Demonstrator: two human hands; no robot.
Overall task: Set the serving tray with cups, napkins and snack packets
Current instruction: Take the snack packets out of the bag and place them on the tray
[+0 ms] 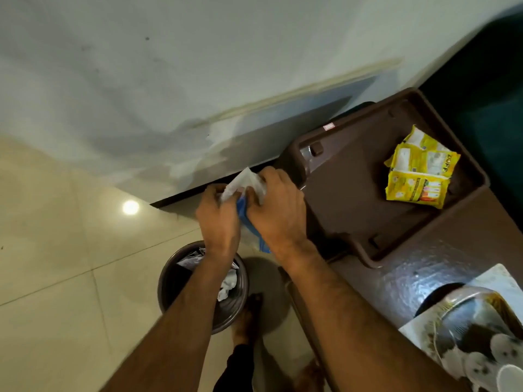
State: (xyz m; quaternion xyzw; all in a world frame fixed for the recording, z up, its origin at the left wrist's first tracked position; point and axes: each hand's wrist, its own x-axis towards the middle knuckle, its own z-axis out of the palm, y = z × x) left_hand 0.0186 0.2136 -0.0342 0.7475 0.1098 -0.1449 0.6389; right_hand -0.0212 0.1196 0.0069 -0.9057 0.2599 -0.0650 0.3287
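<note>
**Q:** Currently, what is the status of the tray?

**A:** Partly loaded. The brown tray [353, 193] sits on the table [424, 267] and carries only the yellow snack packets [418, 171], stacked at its far right corner. I see no cups and no napkins on it. White cups [509, 377] appear at the lower right edge of the view, on a patterned plate [467, 321], well apart from the tray. My judgement: one of three item types is placed; two are left.

**Q:** Where are the napkins?

**A:** In my hands, off the tray's left end, above the floor [56, 250] and the bin [181, 281]. I am holding a blue pack [243, 213] with a white napkin [246, 179] sticking out of its top.

**Q:** State the grip.

**A:** My left hand [218, 219] is closed around the left side of the pack, fingers curled in. My right hand [280, 205] is closed on the right side, with its fingertips [254, 190] pinching the white napkin. Both hands touch the pack, and they nearly meet over it. How many napkins are in the pinch cannot be determined; the paper is bunched and blurred.

**Q:** Next requirement?

**A:** Probably free the napkin from the pack, then carry it right to the tray's bare floor.
</note>
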